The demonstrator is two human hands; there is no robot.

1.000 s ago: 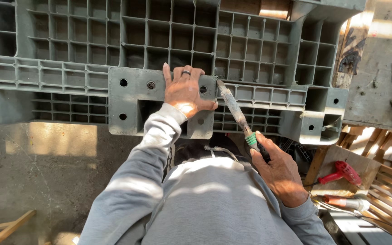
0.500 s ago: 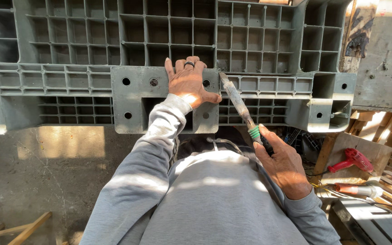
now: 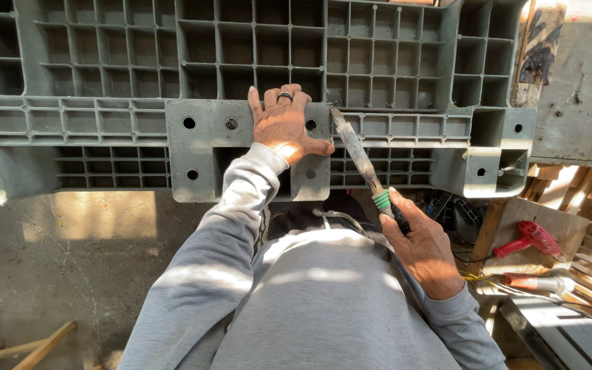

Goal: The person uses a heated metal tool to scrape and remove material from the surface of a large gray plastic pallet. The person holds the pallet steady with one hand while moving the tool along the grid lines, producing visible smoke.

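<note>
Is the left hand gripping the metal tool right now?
No, the left hand lies flat on the grey plastic pallet, while the right hand holds the metal tool by its green-banded handle.

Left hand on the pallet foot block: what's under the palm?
The left hand lies flat on the grey pallet's foot block. Round holes show on both sides of it; whatever lies under the palm is covered. The right hand holds a chisel-like tool.
</note>
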